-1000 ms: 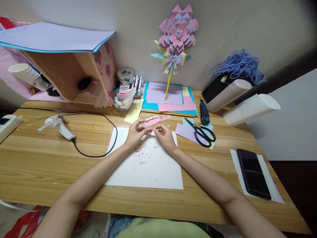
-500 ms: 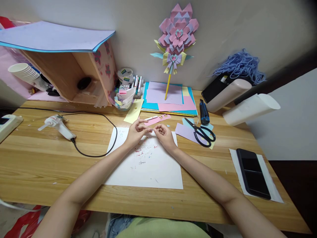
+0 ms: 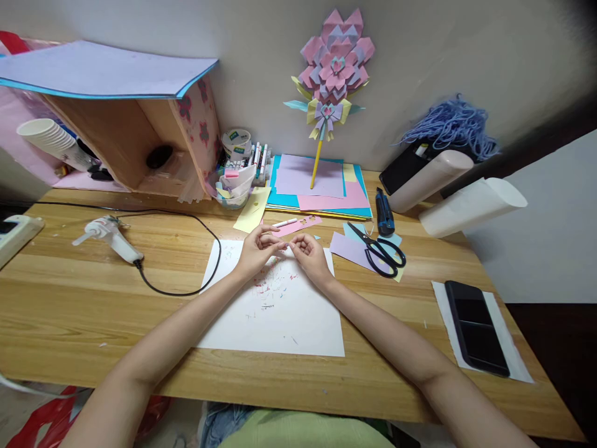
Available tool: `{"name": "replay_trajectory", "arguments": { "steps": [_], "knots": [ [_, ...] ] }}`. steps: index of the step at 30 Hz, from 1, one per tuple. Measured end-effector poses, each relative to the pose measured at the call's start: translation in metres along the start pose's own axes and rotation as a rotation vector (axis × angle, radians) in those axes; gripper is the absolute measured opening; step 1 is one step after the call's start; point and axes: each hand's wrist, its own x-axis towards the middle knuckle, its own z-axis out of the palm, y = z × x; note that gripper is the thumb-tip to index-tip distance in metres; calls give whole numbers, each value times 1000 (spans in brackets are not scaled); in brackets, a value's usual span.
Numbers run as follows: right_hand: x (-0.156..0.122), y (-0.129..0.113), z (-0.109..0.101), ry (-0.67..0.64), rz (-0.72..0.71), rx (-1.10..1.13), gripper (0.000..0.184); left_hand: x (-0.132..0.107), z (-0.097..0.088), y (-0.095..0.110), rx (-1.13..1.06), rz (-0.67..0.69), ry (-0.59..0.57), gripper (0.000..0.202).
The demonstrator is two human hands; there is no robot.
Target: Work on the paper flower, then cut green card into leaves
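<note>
My left hand (image 3: 258, 250) and my right hand (image 3: 310, 254) rest side by side on the far edge of a white sheet of paper (image 3: 275, 308) marked with small coloured scribbles. The fingertips of both hands are pinched together between them, on something too small to make out. Just beyond the hands lie a pink paper strip with cut-out shapes (image 3: 298, 225) and a white marker pen (image 3: 285, 222).
Black scissors (image 3: 380, 251) lie on lilac paper to the right, a utility knife (image 3: 384, 212) behind them. A glue gun (image 3: 111, 239) with its black cord lies left. Coloured paper stack (image 3: 321, 186), paper flower (image 3: 333, 65), phone (image 3: 476, 326), wooden box (image 3: 140, 140) also stand on the desk.
</note>
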Motion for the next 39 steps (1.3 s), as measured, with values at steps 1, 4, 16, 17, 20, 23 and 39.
{"name": "replay_trajectory", "arguments": {
  "steps": [1,4,16,17,20,23,39],
  "knots": [
    [0,0,0,-2,-3,4,15,0,0,0,0,1,-6,34],
    [0,0,1,-1,-18,1,14,0,-1,0,27,23,-11,32],
    [-7,-7,3,-24,-132,-167,8,-2,0,0,116,95,15,29],
    [-7,-7,3,-21,-140,-184,7,-2,0,0,121,95,16,29],
    [-7,-6,1,-2,-171,-241,6,-2,0,0,136,98,24,29],
    [-8,-7,0,23,-196,-319,8,-1,-1,0,148,101,33,28],
    [-6,-8,-1,33,-121,-351,16,-2,0,-3,237,128,26,26]
  ]
}}
